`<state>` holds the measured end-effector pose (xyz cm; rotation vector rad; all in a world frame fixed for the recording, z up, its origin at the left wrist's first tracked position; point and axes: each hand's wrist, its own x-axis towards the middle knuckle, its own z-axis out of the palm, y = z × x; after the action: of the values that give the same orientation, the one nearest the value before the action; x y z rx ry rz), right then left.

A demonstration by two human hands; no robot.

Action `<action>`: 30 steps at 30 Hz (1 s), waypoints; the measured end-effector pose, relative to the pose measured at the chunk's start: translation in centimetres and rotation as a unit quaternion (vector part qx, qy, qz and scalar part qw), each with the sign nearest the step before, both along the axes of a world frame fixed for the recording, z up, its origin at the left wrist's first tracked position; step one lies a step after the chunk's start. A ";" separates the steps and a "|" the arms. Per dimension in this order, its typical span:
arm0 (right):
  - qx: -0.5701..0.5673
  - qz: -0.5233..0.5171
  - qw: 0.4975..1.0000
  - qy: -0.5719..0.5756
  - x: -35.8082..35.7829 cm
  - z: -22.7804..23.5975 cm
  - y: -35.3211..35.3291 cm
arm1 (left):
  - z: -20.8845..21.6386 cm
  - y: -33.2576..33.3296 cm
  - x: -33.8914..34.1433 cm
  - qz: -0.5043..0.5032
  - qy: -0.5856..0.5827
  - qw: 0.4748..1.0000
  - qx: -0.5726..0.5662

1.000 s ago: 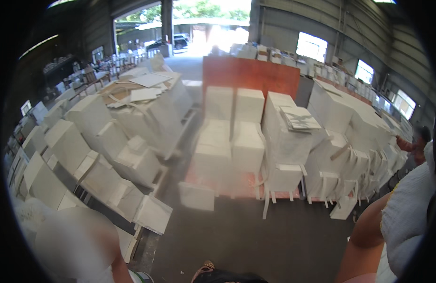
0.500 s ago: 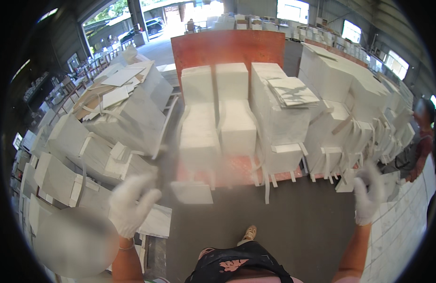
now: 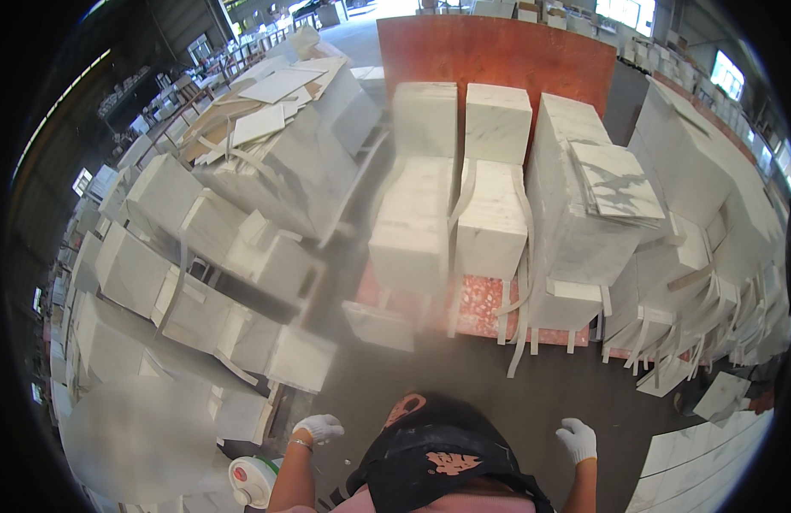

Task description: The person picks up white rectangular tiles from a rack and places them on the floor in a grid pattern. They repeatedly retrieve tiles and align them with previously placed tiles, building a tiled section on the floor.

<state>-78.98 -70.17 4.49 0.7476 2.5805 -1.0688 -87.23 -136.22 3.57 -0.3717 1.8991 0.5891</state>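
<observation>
My left hand [image 3: 319,427], in a white glove, hangs at the lower middle with its fingers loosely out and nothing in them. Nearest to it is a white plastic jug [image 3: 253,480] with a green part and a red mark. At the lower right my gloved right hand [image 3: 577,439] is also free, fingers loosely bent and apart. Ahead stand stacks of white marble slabs [image 3: 491,229] on a red speckled base [image 3: 483,312], out of reach of both hands. A thin marble slab [image 3: 380,327] leans at the foot of the left stack, partly blurred.
An orange-red panel [image 3: 498,51] stands behind the stacks. More marble stacks [image 3: 306,162] line the left, with loose strips on top. Veined thin pieces [image 3: 616,181] lie on the right stack. White slabs [image 3: 703,462] lie at lower right, near another person's hand [image 3: 761,402] at a small tile.
My view has tilted down and turned left, so the stacks sit farther right. Both hands have dropped lower and closer to my body. The jug has come into view.
</observation>
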 end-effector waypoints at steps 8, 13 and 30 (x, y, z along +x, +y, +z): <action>0.027 0.077 0.997 -0.002 -12.6 1.8 -2.5 | -6.9 -1.2 -7.8 0.258 0.009 0.960 0.114; 0.064 0.111 0.991 -0.039 -18.8 0.2 -4.9 | -11.9 -4.1 -15.4 0.279 -0.051 0.954 0.098; 0.147 0.142 0.977 -0.064 -39.2 0.7 -6.7 | -6.8 2.8 -41.0 0.273 0.117 0.938 0.181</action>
<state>-118.19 -76.88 5.23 0.4677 2.6571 -0.5444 -128.27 -133.47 -3.28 -0.6136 1.8531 1.3848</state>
